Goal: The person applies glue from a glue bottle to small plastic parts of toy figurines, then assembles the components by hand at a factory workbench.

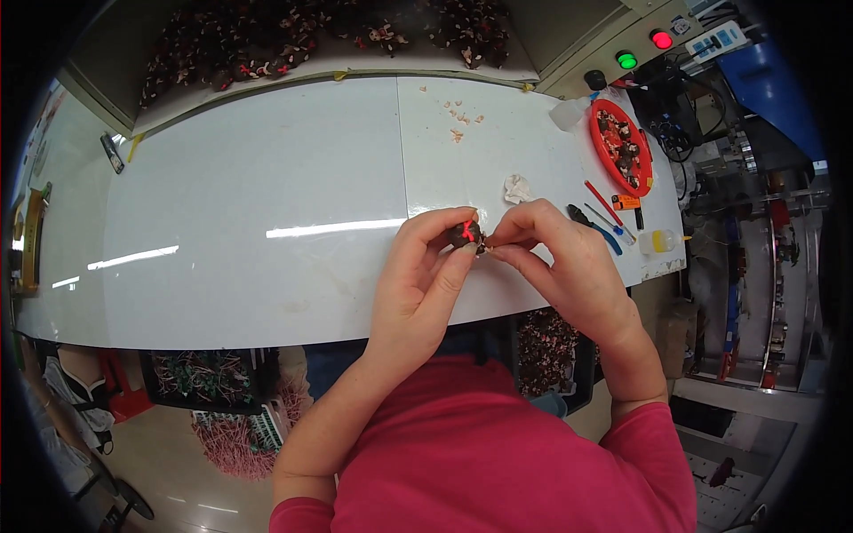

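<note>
Above the near part of the white table (258,275), my left hand (416,289) is closed around a small dark brown figure (461,235) with a red strip on it. Its fingers and thumb grip the piece from both sides. My right hand (573,271) pinches at the figure's right end, thumb against forefinger, where a tiny pale bit shows. Whether that bit is part of the figure, I cannot tell. A crumpled white tissue (516,188) lies just beyond my right hand.
To the right sit a red tray (597,151) of similar figures, blue-handled pliers (608,238), a screwdriver (604,206) and a small yellow-tipped bottle (662,241). Pale small pieces (458,115) lie scattered farther back. A shelf (329,60) heaped with brown figures borders the far edge. Bins (582,377) stand below.
</note>
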Motion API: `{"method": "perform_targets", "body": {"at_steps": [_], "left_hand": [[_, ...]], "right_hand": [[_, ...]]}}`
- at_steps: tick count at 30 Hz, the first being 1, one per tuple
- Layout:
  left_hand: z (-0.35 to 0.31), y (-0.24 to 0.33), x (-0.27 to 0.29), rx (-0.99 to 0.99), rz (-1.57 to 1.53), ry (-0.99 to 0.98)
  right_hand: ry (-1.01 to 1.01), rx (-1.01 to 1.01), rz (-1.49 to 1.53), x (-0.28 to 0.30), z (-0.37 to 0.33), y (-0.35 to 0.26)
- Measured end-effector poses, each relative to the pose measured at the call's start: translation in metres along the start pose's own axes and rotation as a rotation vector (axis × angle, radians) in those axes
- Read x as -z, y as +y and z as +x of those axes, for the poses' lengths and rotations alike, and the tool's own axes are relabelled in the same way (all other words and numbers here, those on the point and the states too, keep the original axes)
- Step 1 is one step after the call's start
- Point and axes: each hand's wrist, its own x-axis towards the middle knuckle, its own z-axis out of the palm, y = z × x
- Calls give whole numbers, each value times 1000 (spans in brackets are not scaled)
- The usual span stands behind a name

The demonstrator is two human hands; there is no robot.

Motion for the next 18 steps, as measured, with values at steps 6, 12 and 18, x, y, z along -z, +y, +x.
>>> {"method": "perform_targets", "body": {"at_steps": [6,12,18], "left_hand": [[0,3,2,59,-60,-20],[0,11,2,159,-107,-52],[2,16,3,241,-173,-39]], "right_hand": [[-29,106,-65,5,6,1],[-117,166,-55,15,14,3],[-194,219,-84,18,19,-1]]}}
